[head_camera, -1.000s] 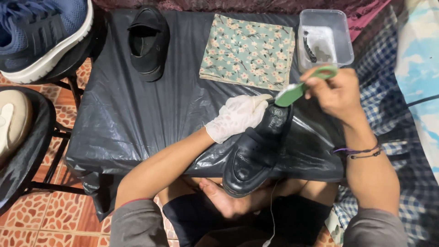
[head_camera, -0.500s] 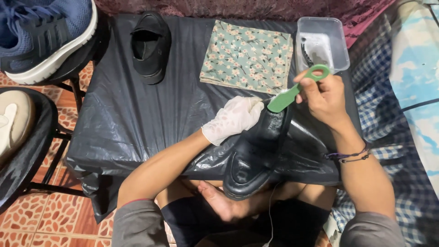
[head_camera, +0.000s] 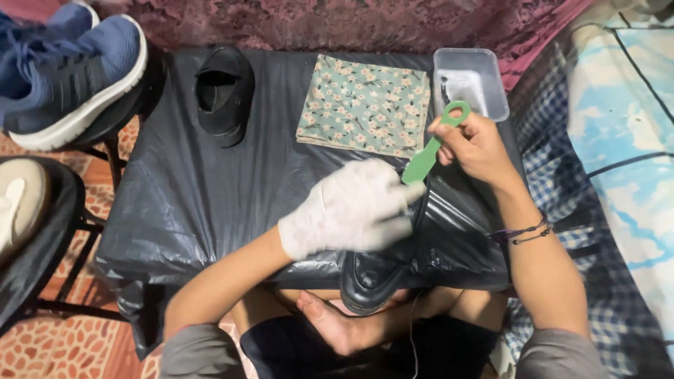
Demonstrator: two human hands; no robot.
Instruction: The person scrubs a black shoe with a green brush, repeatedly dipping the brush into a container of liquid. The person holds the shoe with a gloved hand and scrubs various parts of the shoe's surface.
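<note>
A black leather shoe [head_camera: 372, 277] is held at the near edge of the tabletop [head_camera: 182, 203], which is covered in black plastic; the white-gloved left hand [head_camera: 347, 209] is laid over its upper part, though how tightly the fingers are closed cannot be told. A green-handled brush [head_camera: 432, 151] is pinched in the closed fingers of the bare right hand [head_camera: 477, 144], just above the shoe. Farther back, a second black shoe [head_camera: 223, 91], a floral cloth [head_camera: 364, 105] and a clear plastic container [head_camera: 469, 81] are seen.
</note>
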